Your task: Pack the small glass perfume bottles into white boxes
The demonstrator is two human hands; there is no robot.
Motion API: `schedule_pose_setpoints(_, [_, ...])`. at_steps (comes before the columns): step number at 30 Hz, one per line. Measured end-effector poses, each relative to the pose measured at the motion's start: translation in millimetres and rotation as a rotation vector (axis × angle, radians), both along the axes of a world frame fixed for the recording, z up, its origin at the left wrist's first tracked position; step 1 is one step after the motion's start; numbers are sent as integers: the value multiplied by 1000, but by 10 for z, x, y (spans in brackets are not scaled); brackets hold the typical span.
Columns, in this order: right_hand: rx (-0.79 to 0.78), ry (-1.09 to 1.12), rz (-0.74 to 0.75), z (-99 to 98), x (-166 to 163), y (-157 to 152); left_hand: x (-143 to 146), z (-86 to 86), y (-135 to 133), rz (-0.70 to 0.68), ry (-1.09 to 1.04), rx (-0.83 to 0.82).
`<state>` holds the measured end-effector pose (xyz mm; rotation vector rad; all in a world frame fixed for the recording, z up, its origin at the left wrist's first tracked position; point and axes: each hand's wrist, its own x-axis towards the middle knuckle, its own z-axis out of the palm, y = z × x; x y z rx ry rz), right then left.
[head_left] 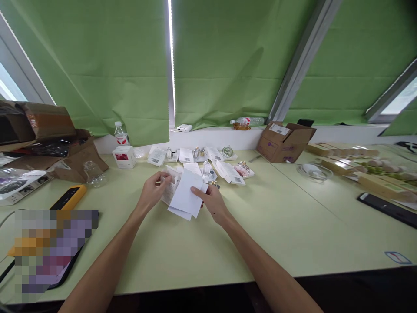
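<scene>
My right hand (pixel 214 203) is closed on several white paper cards (pixel 186 193), its thumb pressed on the top one. The cards are fanned at slightly different angles. In the pinch of my left hand (pixel 152 189) is a thin whitish packet with print (pixel 167 192), partly covered by the cards. Just beyond the hands stand small glass perfume bottles (pixel 206 168) among white packets with barcodes (pixel 229 172). A pink bottle (pixel 243 169) and a green round bottle (pixel 227 151) lie on packets to the right.
A small white box (pixel 124 157) and a water bottle (pixel 121 134) stand back left, near brown cardboard (pixel 74 161). An open carton (pixel 284 143) sits back right, beside a coiled white cable (pixel 313 172). A black phone-like slab (pixel 387 209) lies far right.
</scene>
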<state>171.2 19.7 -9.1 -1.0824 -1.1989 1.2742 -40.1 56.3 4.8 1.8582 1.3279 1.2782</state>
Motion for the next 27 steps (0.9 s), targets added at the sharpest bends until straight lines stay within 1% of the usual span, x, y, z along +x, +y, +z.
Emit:
schedule_pose_setpoints(3, [1,-6,5,-10,6,2,0,-31,20,-14,-11,-5])
schedule_pose_setpoints(6, [0,-15,1,-15,15,6,1,-59,23,28,3,2])
schedule_pose_setpoints(9, [-11,9,-6,-8,15,2,3,-53,-1,54,69,23])
schedule_pose_setpoints(12, [-3,38,11,8,-1,-7,10,-19,-38,40,141,80])
schedule_pose_setpoints(16, [22,32,7,24,-17,-19,30,4,-68,12,178,168])
schedule_pose_setpoints(21, [68,14,-57,33,-3,-44,47,-10,-85,25,196,230])
schedule_pose_setpoints(24, [102,21,-117,53,-11,-51,48,-9,-104,33,202,223])
schedule_pose_setpoints(27, [156,12,-186,120,-45,-24,44,-4,-115,24,209,204])
